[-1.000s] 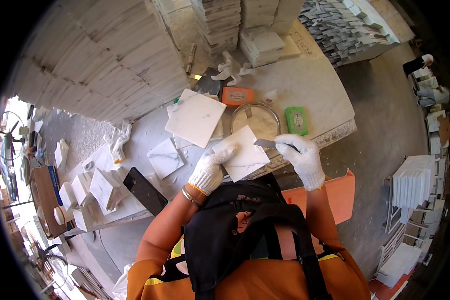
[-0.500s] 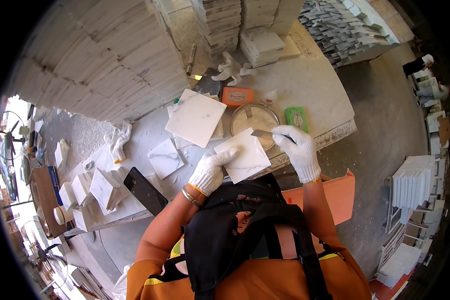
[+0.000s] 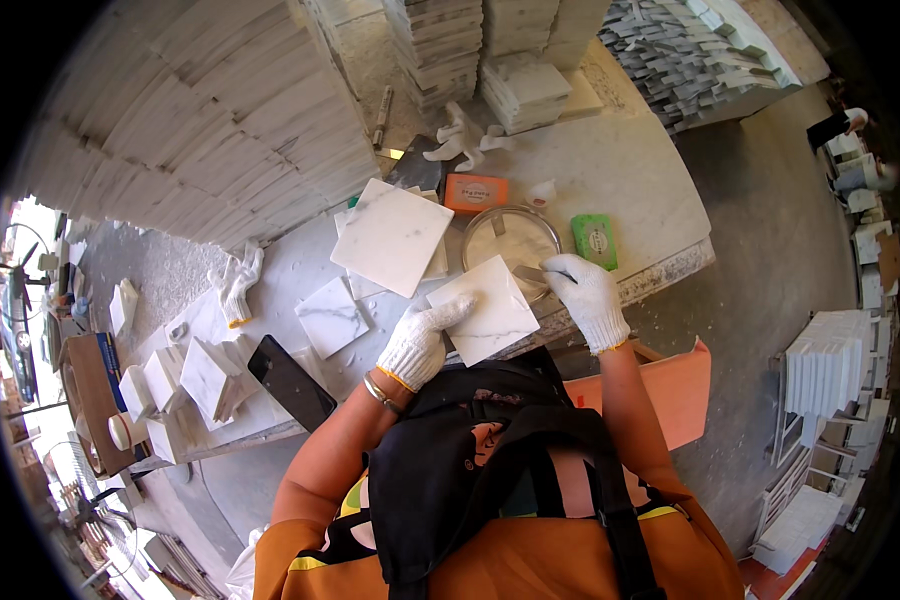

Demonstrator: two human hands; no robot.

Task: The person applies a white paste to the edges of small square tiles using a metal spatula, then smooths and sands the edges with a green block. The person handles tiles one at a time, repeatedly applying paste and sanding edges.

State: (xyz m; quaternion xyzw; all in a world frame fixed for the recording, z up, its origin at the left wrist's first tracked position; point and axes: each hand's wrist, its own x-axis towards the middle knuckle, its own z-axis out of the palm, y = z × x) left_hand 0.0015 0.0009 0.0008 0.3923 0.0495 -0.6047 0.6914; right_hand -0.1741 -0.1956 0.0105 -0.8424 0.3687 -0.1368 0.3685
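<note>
My left hand (image 3: 416,340), in a white knit glove, grips the left edge of a square white marble tile (image 3: 492,318) with grey veining, thumb on top. My gloved right hand (image 3: 588,302) pinches a thin, flat metal scraper blade (image 3: 530,273) near the tile's upper right edge; whether the blade touches the tile I cannot tell. Just beyond the tile lies a round shallow metal dish (image 3: 467,238) with pale material inside, partly covered by the tile and blade. A larger white tile (image 3: 390,236) rests on other tiles to its left.
A green hand pad (image 3: 594,241) and an orange box (image 3: 476,193) lie by the dish. Left are a veined tile (image 3: 331,316), a black phone (image 3: 290,380) and a spare white glove (image 3: 236,284). Tall tile stacks (image 3: 200,110) stand behind. An orange panel (image 3: 660,392) is below the table edge.
My right hand has moved slightly left and down with the scraper blade, which now appears flatter and less visible. My left hand and the tile are nearly still.
</note>
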